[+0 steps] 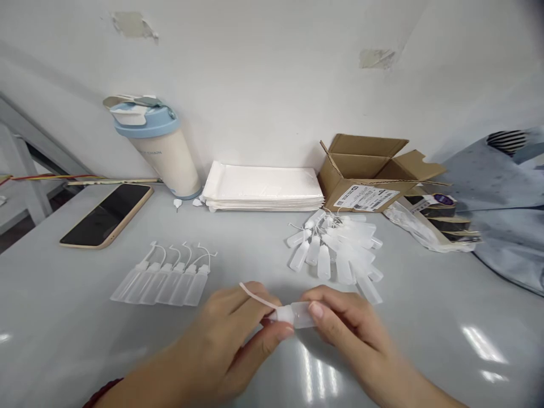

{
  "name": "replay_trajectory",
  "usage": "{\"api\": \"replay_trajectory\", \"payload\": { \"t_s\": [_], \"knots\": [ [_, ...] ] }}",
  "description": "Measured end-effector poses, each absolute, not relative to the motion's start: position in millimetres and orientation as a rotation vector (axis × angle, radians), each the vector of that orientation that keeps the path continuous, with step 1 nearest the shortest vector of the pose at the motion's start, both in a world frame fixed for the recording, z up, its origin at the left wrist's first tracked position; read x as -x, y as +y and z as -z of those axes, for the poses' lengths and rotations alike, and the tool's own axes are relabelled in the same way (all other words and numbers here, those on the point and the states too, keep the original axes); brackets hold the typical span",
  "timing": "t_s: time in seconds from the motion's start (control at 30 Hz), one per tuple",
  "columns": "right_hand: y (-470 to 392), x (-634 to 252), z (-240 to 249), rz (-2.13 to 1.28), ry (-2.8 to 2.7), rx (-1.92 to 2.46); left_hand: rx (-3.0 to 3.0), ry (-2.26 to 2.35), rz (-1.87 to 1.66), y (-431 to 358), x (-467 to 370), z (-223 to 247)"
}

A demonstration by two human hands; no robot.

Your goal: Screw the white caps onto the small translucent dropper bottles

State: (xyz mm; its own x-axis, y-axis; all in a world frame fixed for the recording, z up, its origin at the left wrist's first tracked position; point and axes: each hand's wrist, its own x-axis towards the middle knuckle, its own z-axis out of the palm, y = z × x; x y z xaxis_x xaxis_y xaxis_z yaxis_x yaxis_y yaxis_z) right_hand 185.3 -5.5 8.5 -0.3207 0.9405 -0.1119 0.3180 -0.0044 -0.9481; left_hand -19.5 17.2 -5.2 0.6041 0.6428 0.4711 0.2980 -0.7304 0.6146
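Observation:
A small translucent bottle (pixel 301 315) lies sideways between my hands, low in the middle of the head view. My left hand (pixel 242 331) pinches its white cap, from which a thin strap sticks up to the left. The bottle's body is held in the fingers of my right hand (pixel 351 326). To the left, several similar bottles (pixel 164 283) lie side by side in a row, their straps pointing away from me. A loose pile of more bottles (pixel 340 243) lies beyond my right hand.
Along the wall stand a tumbler (pixel 165 153), a stack of white packets (pixel 263 187) and an open cardboard box (pixel 365 175). A phone (pixel 108 215) lies at the left. At the right are a small tray of dark items (pixel 446 221) and a person's blue-grey clothing (pixel 501 187).

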Motion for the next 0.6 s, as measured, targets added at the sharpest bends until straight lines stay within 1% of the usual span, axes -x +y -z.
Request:
{"api": "replay_trajectory", "payload": {
  "t_s": [0.2,0.27,0.3,0.4,0.53,0.6],
  "knots": [
    [-10.0,-190.4,-3.3,-0.497,-2.088,1.015,-2.037,0.880,-0.637,12.1,22.2,-2.9],
    [-10.4,-191.3,-0.1,-0.314,-2.121,0.949,-2.006,0.905,-0.591,11.0,21.7,-4.1],
    [-10.5,-191.3,0.7,-0.296,-2.123,0.939,-2.014,0.905,-0.592,10.6,21.0,-4.6],
    [-10.8,-189.2,-0.7,-0.485,-2.096,0.977,-2.126,0.900,-0.665,8.6,17.5,-5.2],
    [-10.1,-185.0,-4.5,-1.006,-1.937,1.174,-2.318,0.913,-0.848,5.1,13.6,-1.4],
    [-8.3,-184.3,-3.6,-1.206,-1.824,1.240,-2.410,0.909,-0.875,5.3,13.1,2.3]
  ]
}}
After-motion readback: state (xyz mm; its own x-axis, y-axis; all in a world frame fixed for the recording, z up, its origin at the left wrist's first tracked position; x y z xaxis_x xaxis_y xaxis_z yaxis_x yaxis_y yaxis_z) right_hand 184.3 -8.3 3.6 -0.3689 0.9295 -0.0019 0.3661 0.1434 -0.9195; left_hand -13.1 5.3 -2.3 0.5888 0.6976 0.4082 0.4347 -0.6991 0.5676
